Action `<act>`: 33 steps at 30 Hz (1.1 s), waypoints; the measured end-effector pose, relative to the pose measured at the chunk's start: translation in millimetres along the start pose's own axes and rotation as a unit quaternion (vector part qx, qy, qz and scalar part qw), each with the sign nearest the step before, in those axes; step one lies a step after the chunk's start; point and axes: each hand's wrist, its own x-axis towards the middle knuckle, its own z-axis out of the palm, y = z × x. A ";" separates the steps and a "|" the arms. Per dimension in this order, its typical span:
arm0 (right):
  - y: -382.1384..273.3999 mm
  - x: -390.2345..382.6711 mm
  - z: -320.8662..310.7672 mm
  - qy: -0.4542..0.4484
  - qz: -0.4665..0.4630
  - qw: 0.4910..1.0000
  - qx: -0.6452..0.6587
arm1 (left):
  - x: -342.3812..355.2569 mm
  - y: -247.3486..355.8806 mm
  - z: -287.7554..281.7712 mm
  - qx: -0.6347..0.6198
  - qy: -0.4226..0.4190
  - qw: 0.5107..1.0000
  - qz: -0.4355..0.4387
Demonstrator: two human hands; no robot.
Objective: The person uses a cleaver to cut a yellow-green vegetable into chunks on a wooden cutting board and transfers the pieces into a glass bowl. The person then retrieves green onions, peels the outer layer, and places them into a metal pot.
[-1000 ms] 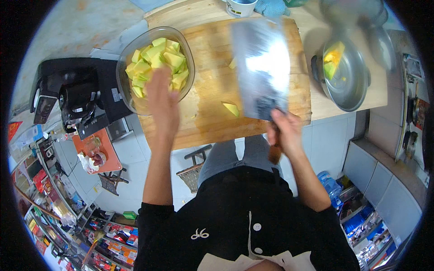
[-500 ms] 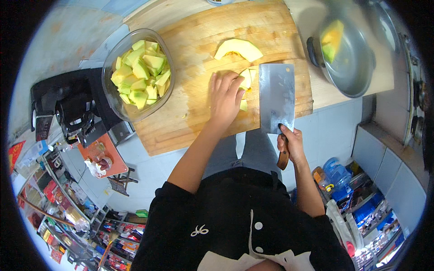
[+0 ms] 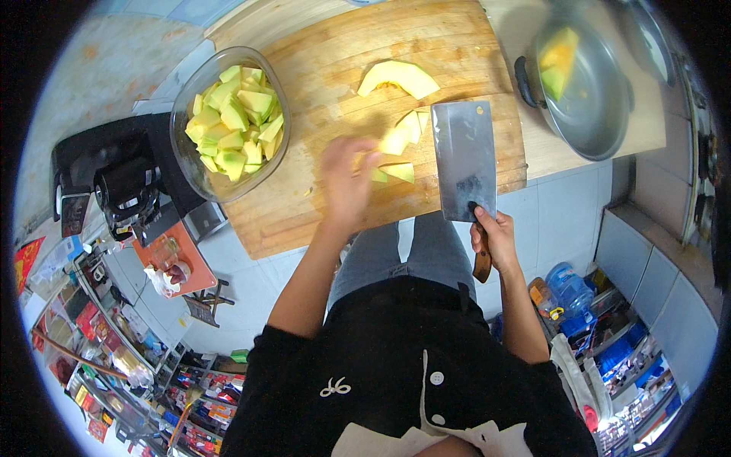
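My right hand [image 3: 496, 238] grips the wooden handle of a cleaver [image 3: 464, 156]. Its broad blade lies over the right part of the wooden cutting board [image 3: 316, 84]. Left of the blade are cut melon pieces [image 3: 397, 141], and a smaller melon piece [image 3: 399, 173] lies nearer to me. My left hand [image 3: 349, 179] is beside these pieces, smeared by motion, so its grip is unclear. A curved melon wedge [image 3: 400, 76] rests farther back. At the left, a clear glass bowl [image 3: 183, 148] holds a heap of melon chunks [image 3: 232, 118].
A grey pot [image 3: 598, 122] with a melon piece [image 3: 560, 65] inside stands right of the board. A small orange-topped table [image 3: 186, 259] is at the lower left, below a black appliance [image 3: 126, 190]. Water bottles [image 3: 567, 289] stand on the lower right.
My left hand has come off the cut pieces and moved left and toward me. The pieces now lie spread apart. The cleaver has barely shifted.
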 end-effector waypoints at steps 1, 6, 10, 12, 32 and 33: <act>-0.3 1.8 0.0 0.000 0.003 1.000 -0.008 | -8.2 -7.3 -17.1 -0.009 0.023 0.998 -0.049; -1.4 8.6 3.5 -0.017 0.002 1.000 0.021 | -25.9 -38.4 -44.6 -0.247 0.020 0.946 -0.207; -5.3 -5.2 3.9 0.000 -0.014 1.000 -0.022 | -12.1 -33.3 -25.8 -0.456 0.065 0.842 -0.282; -7.4 -19.0 3.4 0.003 -0.017 0.999 -0.028 | -3.4 -24.0 -9.8 -0.549 0.083 0.775 -0.302; -27.2 -58.5 102.5 -0.036 -0.036 0.994 -0.093 | -0.9 -35.0 -19.5 0.061 -0.056 0.994 -0.072; -26.3 -57.2 108.1 -0.042 -0.054 0.990 -0.127 | -4.2 -35.2 -19.8 0.065 -0.032 0.995 -0.065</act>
